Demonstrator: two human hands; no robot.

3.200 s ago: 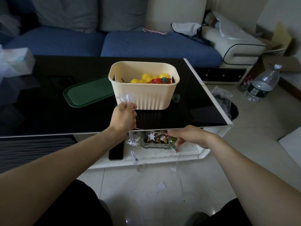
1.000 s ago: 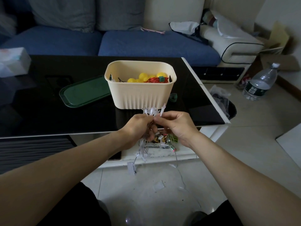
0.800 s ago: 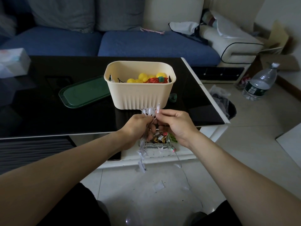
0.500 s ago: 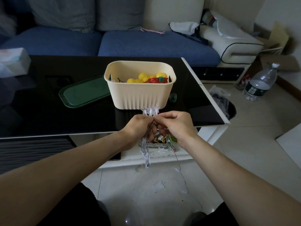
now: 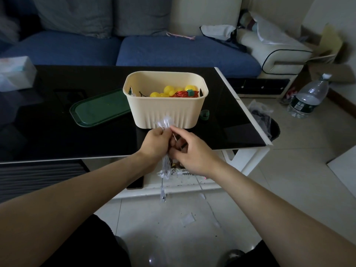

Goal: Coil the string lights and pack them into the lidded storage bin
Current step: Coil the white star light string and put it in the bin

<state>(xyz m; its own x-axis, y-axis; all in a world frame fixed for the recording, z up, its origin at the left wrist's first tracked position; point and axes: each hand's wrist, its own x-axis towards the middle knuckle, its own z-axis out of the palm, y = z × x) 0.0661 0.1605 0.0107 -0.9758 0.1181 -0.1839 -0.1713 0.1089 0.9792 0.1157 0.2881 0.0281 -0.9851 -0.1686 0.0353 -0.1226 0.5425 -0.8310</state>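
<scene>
In the middle of the frame our left hand (image 5: 157, 143) grips the string lights (image 5: 165, 124) so the loops stay together; our right hand (image 5: 189, 151) pinches the wire to wrap it.

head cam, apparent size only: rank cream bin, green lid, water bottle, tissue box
1. cream bin, largest.
2. green lid; the bin hides one end, so its full size is unsure.
3-4. water bottle and tissue box look alike; the box is cut by the frame edge, so no ranking.
</scene>
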